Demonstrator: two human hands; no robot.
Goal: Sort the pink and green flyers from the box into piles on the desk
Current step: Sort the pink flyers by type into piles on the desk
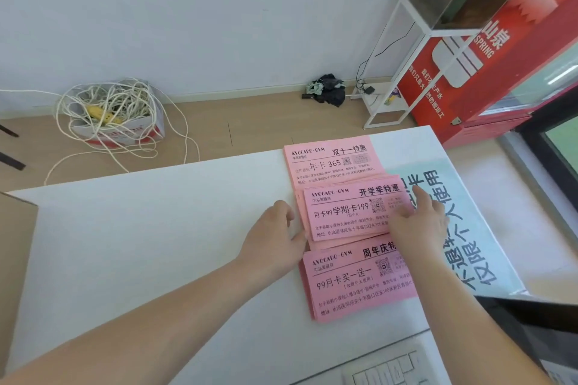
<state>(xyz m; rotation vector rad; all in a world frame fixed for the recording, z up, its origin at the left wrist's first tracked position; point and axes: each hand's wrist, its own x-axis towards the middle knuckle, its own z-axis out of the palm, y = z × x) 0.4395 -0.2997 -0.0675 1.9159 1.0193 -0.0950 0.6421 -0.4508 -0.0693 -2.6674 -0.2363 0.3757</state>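
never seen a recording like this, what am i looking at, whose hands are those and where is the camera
There is no machine here. A person wears a wide-angle camera on the head, looking forward and down, so this single picture shows their own bare arms reaching out. On the white desk lie three piles of pink flyers in a row: a far pile, a middle pile and a near pile. To their right lies a pale green sheet with large characters. The left hand touches the middle pile's left edge; the right hand rests on its right side. Nothing is lifted. A keyboard shows at the bottom.
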